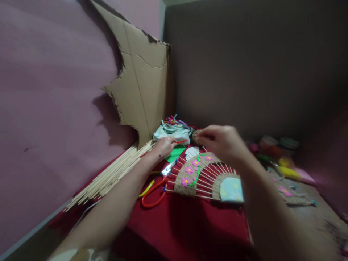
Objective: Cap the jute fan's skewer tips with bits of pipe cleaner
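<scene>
My left hand is closed around a thin red stick, which pokes out past the fingers. Bent down with its fingertips together, my right hand is at a small round brown roll; whether it touches the roll or pinches something small cannot be made out. Below both hands lies a half-round fan of thin sticks woven with twine, with pink flowers, a green stem and a pale blue cloth centre. Red-handled scissors rest at its left, partly under the fan's edge.
A bundle of thin wooden sticks runs along the pink wall. Torn cardboard stands behind it. Patterned cloth, green paper and a white piece lie on the red surface. Another flowered piece is at right.
</scene>
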The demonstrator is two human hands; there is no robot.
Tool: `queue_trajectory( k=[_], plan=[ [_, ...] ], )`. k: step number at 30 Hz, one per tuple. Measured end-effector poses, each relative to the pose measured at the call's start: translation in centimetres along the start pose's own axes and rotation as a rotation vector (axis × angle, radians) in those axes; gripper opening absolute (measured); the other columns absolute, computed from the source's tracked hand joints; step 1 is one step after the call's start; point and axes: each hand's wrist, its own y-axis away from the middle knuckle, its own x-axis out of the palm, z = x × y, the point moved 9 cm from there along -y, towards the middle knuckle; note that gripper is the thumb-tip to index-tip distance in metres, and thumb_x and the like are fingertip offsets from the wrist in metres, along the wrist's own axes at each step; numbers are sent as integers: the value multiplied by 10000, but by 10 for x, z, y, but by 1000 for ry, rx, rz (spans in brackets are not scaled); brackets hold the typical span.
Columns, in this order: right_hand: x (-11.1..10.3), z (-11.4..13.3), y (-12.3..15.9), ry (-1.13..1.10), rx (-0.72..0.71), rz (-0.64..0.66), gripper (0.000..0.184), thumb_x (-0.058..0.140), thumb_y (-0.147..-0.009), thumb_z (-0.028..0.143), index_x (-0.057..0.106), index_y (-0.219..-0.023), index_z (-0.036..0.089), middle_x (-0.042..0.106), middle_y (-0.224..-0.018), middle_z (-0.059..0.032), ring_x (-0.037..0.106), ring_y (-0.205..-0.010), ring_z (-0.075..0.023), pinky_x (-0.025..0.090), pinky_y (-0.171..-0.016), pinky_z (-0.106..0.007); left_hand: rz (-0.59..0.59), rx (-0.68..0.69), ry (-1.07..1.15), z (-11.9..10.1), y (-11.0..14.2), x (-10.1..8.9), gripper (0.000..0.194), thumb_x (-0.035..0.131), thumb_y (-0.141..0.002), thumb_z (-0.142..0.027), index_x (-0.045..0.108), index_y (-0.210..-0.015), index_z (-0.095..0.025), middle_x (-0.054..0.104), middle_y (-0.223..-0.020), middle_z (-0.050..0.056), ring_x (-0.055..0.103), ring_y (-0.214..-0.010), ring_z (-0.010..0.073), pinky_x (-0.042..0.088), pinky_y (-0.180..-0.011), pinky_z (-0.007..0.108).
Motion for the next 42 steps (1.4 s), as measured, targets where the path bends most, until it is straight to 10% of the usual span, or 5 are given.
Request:
queue_trajectory(
  k=[7,16,28,42],
  plan=[
    [102,-12,-31,254,139,291,287,456,-788,223,703,-917,151,675,-927,-147,631,-842,-235,400,-639,-274,-84,-11,127,4,10,-3,187,508,-806,-187,688,-851,-161,690,-836,32,596,-775,157,432,-747,248],
    [147,-9,-35,281,138,397,329,497,-784,333,671,-987,142,664,-985,-158,631,-872,-248,405,-640,-272,-91,-41,236,1,17,-3,248,466,-849,-283,677,-956,-208,655,-668,-4,586,-647,138,418,-646,231],
    [101,-1,-38,196,66,189,222,478,-739,205,698,-734,179,678,-731,-78,591,-687,-178,335,-591,-258,57,-153,878,18,11,12,273,545,-802,-289,663,-988,-128,624,-553,2,470,-437,67,338,-457,190],
    [53,4,-19,-142,165,-52,173,571,-672,142,701,-786,137,673,-699,-54,551,-599,-126,341,-553,-229,303,-143,1335,-16,25,27,214,633,-657,-80,670,-865,-116,586,-610,-16,497,-447,35,306,-430,171]
  ],
)
